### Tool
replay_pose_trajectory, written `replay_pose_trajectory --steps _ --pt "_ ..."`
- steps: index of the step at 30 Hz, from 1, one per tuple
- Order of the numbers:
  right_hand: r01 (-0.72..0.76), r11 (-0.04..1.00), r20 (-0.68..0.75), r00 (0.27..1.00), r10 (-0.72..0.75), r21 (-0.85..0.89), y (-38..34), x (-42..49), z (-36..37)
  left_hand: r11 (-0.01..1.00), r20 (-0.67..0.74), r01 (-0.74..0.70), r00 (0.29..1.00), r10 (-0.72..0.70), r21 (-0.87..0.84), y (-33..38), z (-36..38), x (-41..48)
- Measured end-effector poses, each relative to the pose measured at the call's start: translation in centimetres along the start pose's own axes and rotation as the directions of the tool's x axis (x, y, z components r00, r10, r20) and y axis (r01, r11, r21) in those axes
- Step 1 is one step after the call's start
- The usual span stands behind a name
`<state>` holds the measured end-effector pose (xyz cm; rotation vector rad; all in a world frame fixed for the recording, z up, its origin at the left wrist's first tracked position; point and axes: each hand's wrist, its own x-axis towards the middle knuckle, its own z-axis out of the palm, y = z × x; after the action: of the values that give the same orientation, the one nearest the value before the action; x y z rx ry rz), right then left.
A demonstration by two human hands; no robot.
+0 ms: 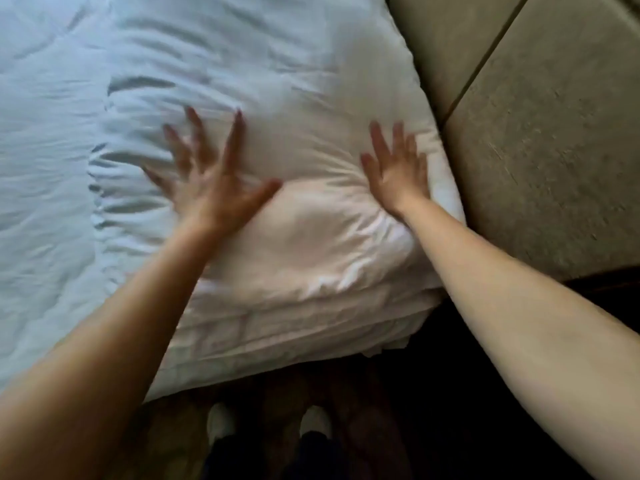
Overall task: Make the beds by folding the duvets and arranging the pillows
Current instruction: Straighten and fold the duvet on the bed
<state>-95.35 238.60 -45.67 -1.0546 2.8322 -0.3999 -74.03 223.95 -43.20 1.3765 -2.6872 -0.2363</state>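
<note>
A plump white pillow (pixel 284 98) lies at the head end of the bed, against the headboard. My left hand (pixel 211 178) presses flat on its near left part, fingers spread and straight, a little blurred. My right hand (pixel 398 171) presses flat on the pillow's right side close to the headboard, fingers straight and together. Both palms dent the fabric, with creases running out from them. A white duvet (pixel 45 168) covers the bed to the left of the pillow.
A padded beige headboard (pixel 540 140) with a dark seam fills the right side. The mattress edge with layered white sheets (pixel 277 327) faces me. Below it lie a dark floor and my two white shoes (pixel 270 420).
</note>
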Motion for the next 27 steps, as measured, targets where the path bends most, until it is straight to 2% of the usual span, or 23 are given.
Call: replay_pose_trajectory --steps 1,2,6,7,10,11,12,14,16,18,20,23,27 --pt "-0.067 0.996 0.234 0.969 0.077 -0.052 1.4 -0.5 1.9 0.998 0.158 -0.011 0.987 0.002 0.056 -0.5 1.4 -0.3" --pt "-0.119 0.990 0.367 0.920 0.139 -0.077 2.3 -0.9 3.1 0.996 0.269 -0.036 0.963 0.011 0.086 -0.8 2.5 -0.5" --pt "-0.206 0.947 0.563 0.765 0.313 -0.246 2.4 -1.3 1.5 0.973 0.497 -0.187 0.863 0.096 0.136 -0.2 1.7 -2.4" --pt "-0.198 0.930 0.607 0.712 0.354 -0.309 1.9 -1.4 0.5 0.952 0.572 -0.270 0.807 0.144 0.142 -0.1 1.0 -3.5" --pt "-0.148 0.920 0.784 0.484 0.387 -0.363 1.8 -1.3 -0.8 0.837 0.788 -0.537 0.559 0.260 0.105 -0.8 -2.4 -6.8" --pt "-0.100 0.928 0.829 0.424 0.365 -0.358 1.7 -1.0 -1.1 0.819 0.815 -0.567 0.513 0.271 0.084 -1.3 -3.8 -7.5" --pt "-0.041 0.935 0.861 0.378 0.342 -0.353 0.5 -1.2 -2.4 0.822 0.823 -0.566 0.495 0.279 0.062 -1.7 -5.5 -8.0" --pt "0.084 0.957 0.883 0.415 0.220 -0.278 -4.7 -2.8 -7.7 0.878 0.800 -0.478 0.530 0.281 0.008 -3.1 -9.4 -8.7" --pt "0.172 0.970 0.844 0.534 0.052 -0.169 -8.8 -3.9 -11.5 0.940 0.749 -0.337 0.609 0.263 -0.056 -5.2 -12.6 -8.7" --pt "0.166 0.984 0.773 0.633 -0.053 -0.069 -11.8 -4.5 -14.1 0.973 0.675 -0.214 0.707 0.211 -0.080 -8.3 -15.9 -8.4" --pt "0.172 0.985 0.733 0.672 -0.106 -0.014 -14.6 -5.2 -16.6 0.991 0.627 -0.103 0.768 0.131 -0.080 -11.7 -19.2 -8.2" --pt "0.194 0.981 0.698 0.700 -0.150 0.016 -18.9 -6.0 -19.6 0.994 0.573 0.048 0.820 0.016 -0.096 -16.8 -24.2 -8.2" --pt "0.221 0.975 0.573 0.799 -0.185 0.007 -26.3 -6.7 -21.6 0.972 0.475 0.144 0.879 -0.039 -0.187 -24.1 -30.5 -8.9"
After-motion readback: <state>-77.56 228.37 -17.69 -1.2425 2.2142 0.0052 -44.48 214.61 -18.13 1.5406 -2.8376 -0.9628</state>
